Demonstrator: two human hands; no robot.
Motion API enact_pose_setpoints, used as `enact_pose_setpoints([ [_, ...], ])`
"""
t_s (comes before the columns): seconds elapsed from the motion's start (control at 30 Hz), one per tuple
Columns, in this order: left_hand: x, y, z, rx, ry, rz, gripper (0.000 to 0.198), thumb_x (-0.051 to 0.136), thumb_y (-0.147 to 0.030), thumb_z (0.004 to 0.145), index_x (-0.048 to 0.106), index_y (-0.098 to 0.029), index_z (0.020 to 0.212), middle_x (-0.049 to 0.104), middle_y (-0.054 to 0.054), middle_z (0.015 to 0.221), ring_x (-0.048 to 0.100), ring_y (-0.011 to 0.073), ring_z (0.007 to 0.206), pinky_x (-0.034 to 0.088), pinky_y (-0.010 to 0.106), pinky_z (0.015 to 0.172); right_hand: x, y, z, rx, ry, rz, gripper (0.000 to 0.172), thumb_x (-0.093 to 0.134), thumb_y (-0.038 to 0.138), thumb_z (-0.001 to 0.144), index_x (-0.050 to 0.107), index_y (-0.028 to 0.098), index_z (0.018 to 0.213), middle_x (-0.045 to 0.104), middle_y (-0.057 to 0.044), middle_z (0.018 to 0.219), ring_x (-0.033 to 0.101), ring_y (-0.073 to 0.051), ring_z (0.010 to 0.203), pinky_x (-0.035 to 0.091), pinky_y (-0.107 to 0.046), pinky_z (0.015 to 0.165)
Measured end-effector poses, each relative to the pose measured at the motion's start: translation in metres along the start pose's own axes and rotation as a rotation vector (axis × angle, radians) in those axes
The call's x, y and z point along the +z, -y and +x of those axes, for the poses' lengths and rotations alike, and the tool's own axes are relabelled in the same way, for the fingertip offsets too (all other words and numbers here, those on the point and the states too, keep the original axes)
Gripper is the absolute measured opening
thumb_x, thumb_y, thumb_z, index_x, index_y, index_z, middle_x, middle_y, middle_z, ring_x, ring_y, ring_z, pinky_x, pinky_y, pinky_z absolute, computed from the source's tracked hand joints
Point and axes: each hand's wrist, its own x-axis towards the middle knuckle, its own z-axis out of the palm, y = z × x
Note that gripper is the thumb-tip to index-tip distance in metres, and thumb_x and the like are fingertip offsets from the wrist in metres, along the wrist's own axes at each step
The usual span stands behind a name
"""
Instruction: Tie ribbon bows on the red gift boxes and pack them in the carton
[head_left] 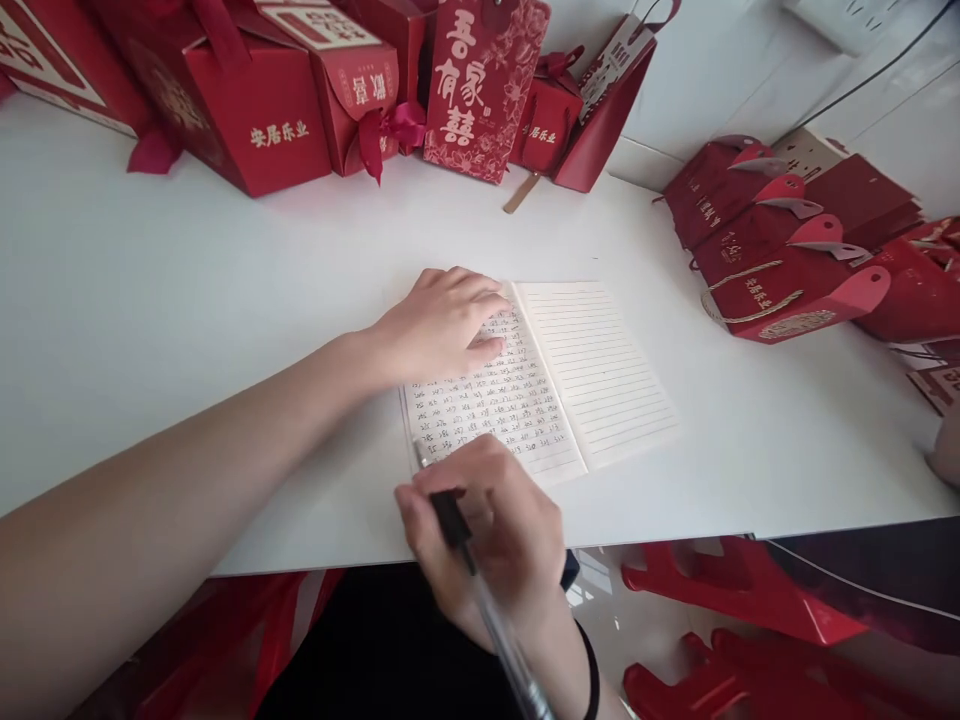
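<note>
An open notebook point(615, 375) with ruled pages lies on the white table. Its left page is covered with rows of handwritten numbers, while the right page shows only lines. My left hand point(442, 325) rests flat across the upper part of the left page, fingers stretched out. Over the lower left of that page, my right hand point(495, 530) grips a pen point(491, 610) with a clear barrel and a black grip. The pen's tip points at the page near the bottom rows; whether it touches the paper I cannot tell. A dark band circles my right wrist.
Red gift boxes point(255, 120) and a flat red card point(480, 90) line the table's back edge. More red boxes point(772, 260) with handles stand at the right. Part of another person's hand point(946, 450) shows at the right edge. Red stools point(742, 590) stand below.
</note>
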Motion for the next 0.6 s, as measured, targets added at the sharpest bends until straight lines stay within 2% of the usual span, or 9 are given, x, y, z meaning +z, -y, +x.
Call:
enact_pose_setpoints([
  [0.1,0.002,0.001,0.002,-0.008,-0.014,-0.036,0.035,0.052,-0.036,0.082,0.059,-0.025,0.114,0.052,0.001,0.127,0.038,0.0300,0.125,0.019,0.050,0.108,-0.010,0.002,-0.003,0.167,-0.009,0.000,0.011,0.063,0.016,0.083,0.056,0.023,0.089,0.058,0.000,0.073,0.054,-0.013,0.059,0.048,-0.028,0.054],
  [0.23,0.006,0.003,0.003,0.020,-0.040,-0.016,0.036,0.051,-0.039,0.082,0.059,-0.024,0.113,0.053,0.001,0.125,0.039,0.0310,0.124,0.020,0.052,0.107,-0.019,0.004,-0.008,0.253,-0.124,0.049,0.012,0.064,0.019,0.084,0.053,0.022,0.084,0.055,0.003,0.067,0.050,-0.010,0.054,0.043,-0.024,0.048],
  [0.33,0.008,0.004,0.003,0.044,-0.072,-0.002,0.036,0.051,-0.038,0.081,0.058,-0.023,0.113,0.054,0.003,0.125,0.042,0.0304,0.122,0.023,0.051,0.106,-0.020,0.002,-0.005,0.350,-0.099,-0.011,0.018,0.062,0.021,0.086,0.049,0.021,0.074,0.052,0.005,0.060,0.049,-0.009,0.052,0.040,-0.020,0.045],
  [0.43,0.009,0.005,0.003,0.040,-0.078,0.004,0.035,0.052,-0.037,0.081,0.058,-0.023,0.113,0.054,0.004,0.125,0.043,0.0300,0.121,0.024,0.049,0.105,-0.018,0.002,0.000,0.346,-0.044,-0.128,0.016,0.066,0.019,0.082,0.051,0.020,0.076,0.051,0.006,0.060,0.047,-0.007,0.049,0.037,-0.017,0.042],
  [0.6,0.009,0.006,0.003,0.048,-0.083,0.002,0.035,0.051,-0.038,0.081,0.057,-0.025,0.113,0.053,0.003,0.123,0.043,0.0292,0.121,0.027,0.047,0.104,-0.018,0.003,-0.001,0.319,-0.082,-0.219,0.020,0.068,0.019,0.080,0.049,0.019,0.071,0.053,0.006,0.062,0.048,-0.007,0.052,0.038,-0.016,0.045],
])
